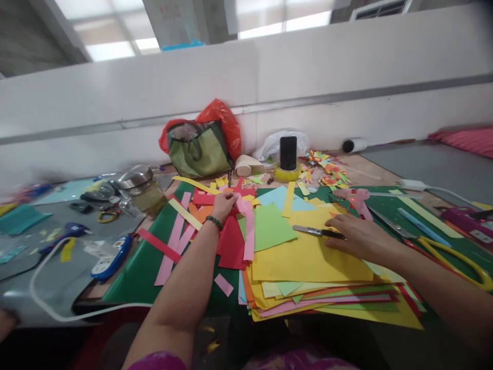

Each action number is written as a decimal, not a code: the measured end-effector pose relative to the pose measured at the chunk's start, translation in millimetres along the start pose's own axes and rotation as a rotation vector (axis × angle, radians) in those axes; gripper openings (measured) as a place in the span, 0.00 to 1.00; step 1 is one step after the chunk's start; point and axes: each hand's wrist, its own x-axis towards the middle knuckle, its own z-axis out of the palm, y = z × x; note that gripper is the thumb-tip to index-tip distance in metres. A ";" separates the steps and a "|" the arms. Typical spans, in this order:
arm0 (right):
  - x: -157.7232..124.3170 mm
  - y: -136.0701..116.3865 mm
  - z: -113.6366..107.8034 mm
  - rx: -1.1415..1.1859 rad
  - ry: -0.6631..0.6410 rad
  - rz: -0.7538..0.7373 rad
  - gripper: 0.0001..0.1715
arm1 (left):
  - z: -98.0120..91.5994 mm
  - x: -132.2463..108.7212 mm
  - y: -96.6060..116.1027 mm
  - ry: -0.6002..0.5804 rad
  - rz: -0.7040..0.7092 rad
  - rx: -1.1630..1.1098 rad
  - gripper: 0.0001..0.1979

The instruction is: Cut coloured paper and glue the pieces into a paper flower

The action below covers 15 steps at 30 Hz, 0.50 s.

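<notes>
My left hand [224,204], with a dark bead bracelet at the wrist, is closed in a pinch at the top end of a pink paper strip [249,234]. Red paper [231,244] and a light green sheet [272,228] lie beside that strip. Over the yellow paper [304,262] on top of the paper stack, my right hand [348,234] has its thumb and fingers apart. The dark end of a cutter knife [308,230] lies between them; its blade end points left. Any contact with the knife is hard to make out.
A pink glue gun [358,198] and yellow-handled scissors [442,252] lie at right on the green mat [131,277]. Behind stand a phone [288,151] on a tape roll, paper flowers [333,174] and a green bag [200,151]. A glass jar [144,192] stands left.
</notes>
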 end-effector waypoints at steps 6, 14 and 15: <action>20.1 -77.2 -9.9 -0.001 0.012 -0.492 0.11 | 0.2 2.6 -3.4 0.105 0.125 0.173 0.10; 54.3 -153.9 16.4 -0.239 -0.115 -0.772 0.17 | -6.4 -4.2 3.9 0.214 0.237 0.263 0.09; 55.4 -155.8 17.8 -0.275 -0.146 -0.792 0.16 | -6.8 -4.4 5.2 0.220 0.248 0.262 0.09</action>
